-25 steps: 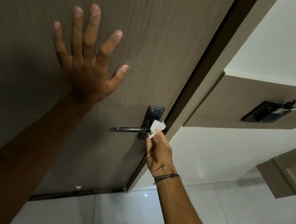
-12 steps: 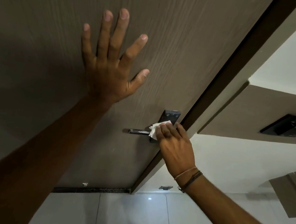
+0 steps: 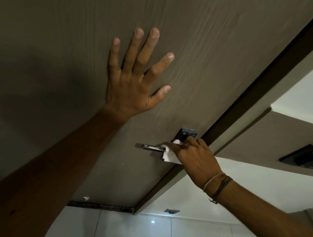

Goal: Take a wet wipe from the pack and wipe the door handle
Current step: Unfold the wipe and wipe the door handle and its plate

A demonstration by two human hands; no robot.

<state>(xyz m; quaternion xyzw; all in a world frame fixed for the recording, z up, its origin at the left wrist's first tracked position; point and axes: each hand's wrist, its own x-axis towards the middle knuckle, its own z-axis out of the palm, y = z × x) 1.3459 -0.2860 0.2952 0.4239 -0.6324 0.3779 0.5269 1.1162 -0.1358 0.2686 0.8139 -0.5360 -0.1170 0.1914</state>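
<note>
A dark metal door handle [image 3: 152, 147] sticks out to the left from its black backplate [image 3: 187, 132] near the right edge of the brown wood-grain door [image 3: 61, 46]. My right hand [image 3: 196, 157] grips the inner end of the lever through a white wet wipe [image 3: 168, 155], which wraps the lever and hangs below it. Only the lever's free left end shows bare. My left hand [image 3: 135, 79] lies flat on the door above and left of the handle, fingers spread, holding nothing. The wipe pack is not in view.
The dark door edge and frame [image 3: 254, 95] run diagonally to the right of the handle. Beyond it is a white wall with a brown panel carrying a black fitting [image 3: 307, 158]. Glossy white floor tiles [image 3: 136, 235] lie below, with a dark threshold strip [image 3: 100, 206].
My right hand went from holding the wipe at the backplate to closing over the lever with the wipe under the fingers. The view has shifted closer; my left hand stays pressed on the door.
</note>
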